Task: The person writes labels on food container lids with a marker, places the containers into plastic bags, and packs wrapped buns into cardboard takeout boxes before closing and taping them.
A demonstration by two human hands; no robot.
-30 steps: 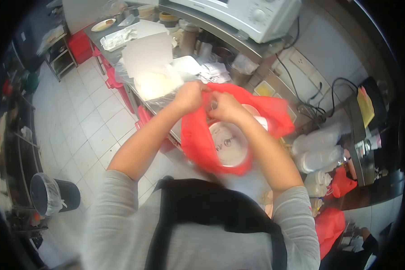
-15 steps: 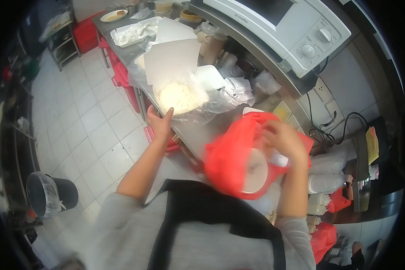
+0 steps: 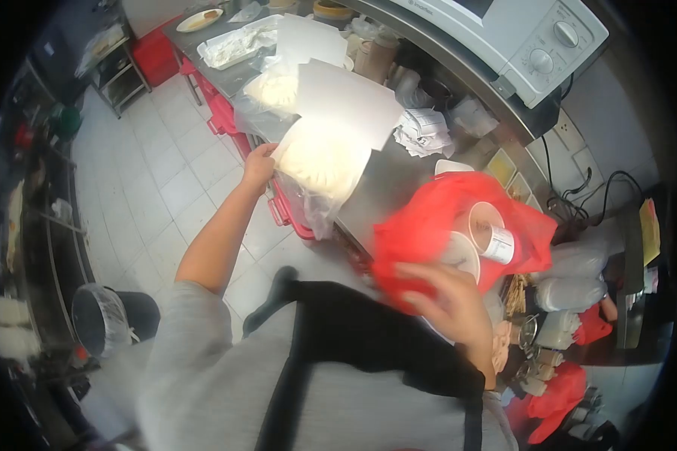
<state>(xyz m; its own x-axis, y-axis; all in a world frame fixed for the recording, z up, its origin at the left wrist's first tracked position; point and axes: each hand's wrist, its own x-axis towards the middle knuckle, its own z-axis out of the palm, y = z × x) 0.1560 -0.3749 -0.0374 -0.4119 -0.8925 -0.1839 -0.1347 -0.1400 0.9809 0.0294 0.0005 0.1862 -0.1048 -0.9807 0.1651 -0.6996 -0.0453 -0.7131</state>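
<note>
Fingers (image 3: 268,149) of our left hand (image 3: 258,167) are drawn nearly closed on the left edge of a white paper sheet (image 3: 347,98), at the front edge of the steel counter (image 3: 391,184). The fingers of our right hand (image 3: 459,304) are open and loosely spread, with nothing seen in their grip; they overlap the near side of a red plastic bag (image 3: 410,218), and blur leaves us unable to tell whether they touch it.

By our left fingers, a pale dough round (image 3: 316,161) lies on the lower part of the sheet, and clear plastic (image 3: 320,216) droops below it over the counter's edge. Beyond it we see another pale round (image 3: 273,90), then a white tray (image 3: 237,46) of something white, and an oval plate (image 3: 199,20) at the far end.

The red bag sits on the counter in front of our right hand, its mouth open around two round containers: one (image 3: 485,219) beside a printed label (image 3: 499,246), the other (image 3: 461,257) nearer our fingers. Between bag and oven we have crumpled printed slips (image 3: 423,132). The white countertop oven (image 3: 515,56) stands on a raised shelf, two knobs on its front. To our left, a dark bin (image 3: 139,316) with a clear liner stands on the tiled floor (image 3: 158,169).
</note>
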